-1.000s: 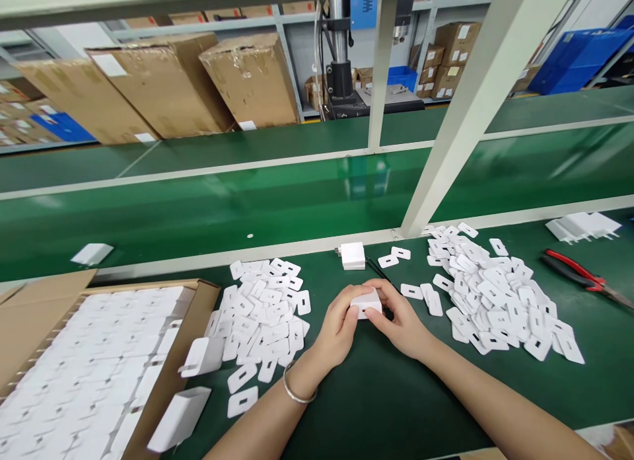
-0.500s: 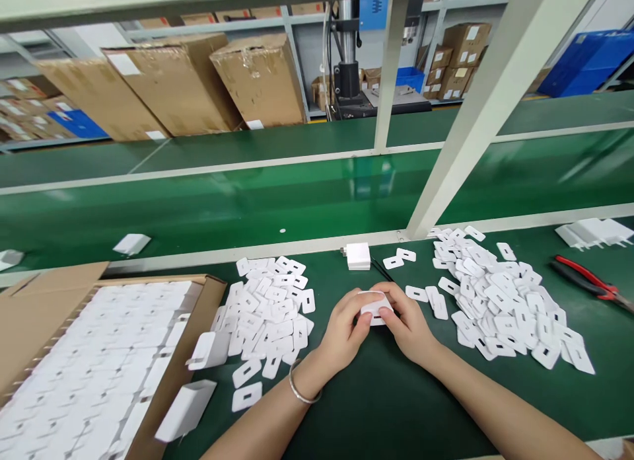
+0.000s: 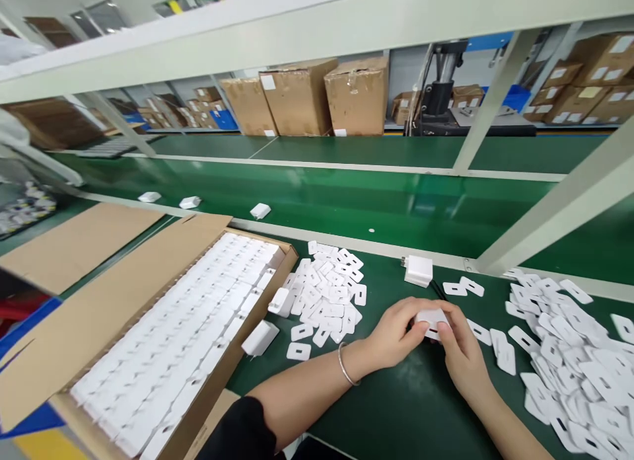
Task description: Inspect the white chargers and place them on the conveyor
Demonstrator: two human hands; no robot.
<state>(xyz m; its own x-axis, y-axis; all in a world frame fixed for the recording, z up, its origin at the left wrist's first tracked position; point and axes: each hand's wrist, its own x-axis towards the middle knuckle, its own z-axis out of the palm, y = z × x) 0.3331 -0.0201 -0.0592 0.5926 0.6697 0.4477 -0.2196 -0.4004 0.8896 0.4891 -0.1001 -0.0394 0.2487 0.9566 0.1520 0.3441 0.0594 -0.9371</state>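
Both my left hand (image 3: 401,331) and my right hand (image 3: 458,341) are closed round a white charger (image 3: 430,318), thumbs pressed on its near face, which has a dark slot. Fingers cover much of its sides. Just beyond my hands another white charger (image 3: 419,271) lies on the green bench, its prongs pointing left, beside a thin black tool (image 3: 438,289) partly hidden by my fingers. Flat white slotted plates lie in a left heap (image 3: 329,288) and a larger right heap (image 3: 574,354), with a few loose plates (image 3: 454,289) between.
An open cardboard box (image 3: 218,367) packed with rows of white chargers stands on the left. Two chargers (image 3: 260,338) rest by its right side. Several more, including one charger (image 3: 260,211), lie on the green belt (image 3: 321,202) behind. A slanted metal post (image 3: 559,195) rises at the right.
The view has swung to the left, bringing more of the box and belt into sight and dropping the red-handled pliers from view. Both hands still hold the charger together.
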